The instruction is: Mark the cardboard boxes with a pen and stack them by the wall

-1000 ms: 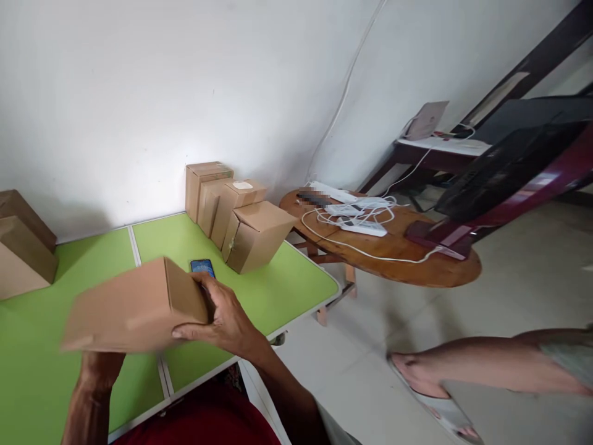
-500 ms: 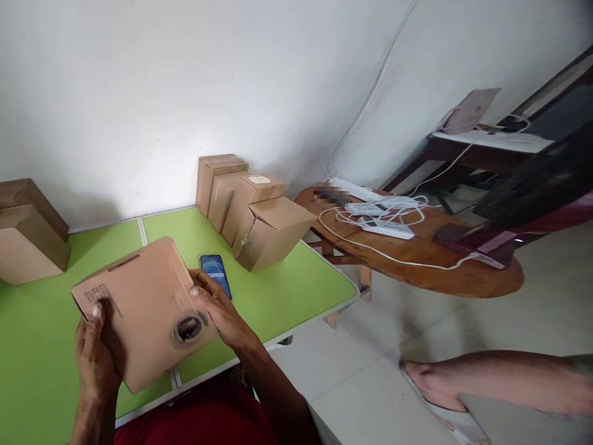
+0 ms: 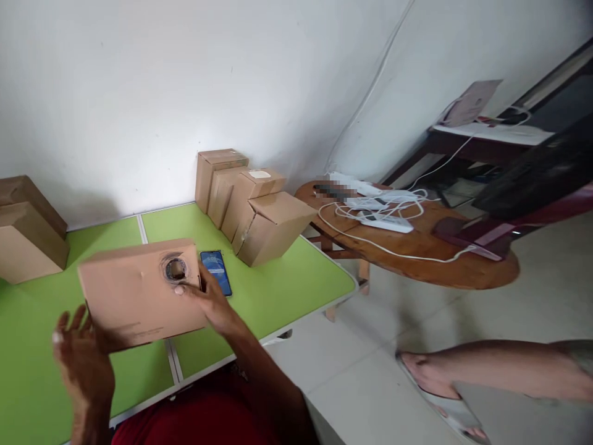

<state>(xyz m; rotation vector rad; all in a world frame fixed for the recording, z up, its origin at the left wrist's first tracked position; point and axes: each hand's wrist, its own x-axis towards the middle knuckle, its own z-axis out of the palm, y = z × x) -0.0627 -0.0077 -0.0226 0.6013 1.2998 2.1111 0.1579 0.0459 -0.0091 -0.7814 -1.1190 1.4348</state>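
Observation:
A brown cardboard box [image 3: 134,290] is held above the green table [image 3: 296,290]. Its facing side has a round, dark-rimmed hole near the upper right and faint printing along the bottom. My right hand [image 3: 213,303] grips the box's right edge, thumb on the face just below the hole; the fingers behind are hidden. At the lower left corner, my left hand [image 3: 86,358] has its fingers spread, beside the box; whether it touches the box I cannot tell. A phone [image 3: 215,272] with a lit screen lies just right of the box.
Several cardboard boxes [image 3: 278,228] stand in a row by the wall, and more boxes [image 3: 32,241] stand at the left. On a wooden table [image 3: 417,259] to the right lie white power strips [image 3: 389,221] with tangled cables. Another person's leg [image 3: 500,371] extends over the floor.
The box has been turned, so its hole now sits near the top right instead of the lower right. My left hand has let go its thumb grip and spread its fingers.

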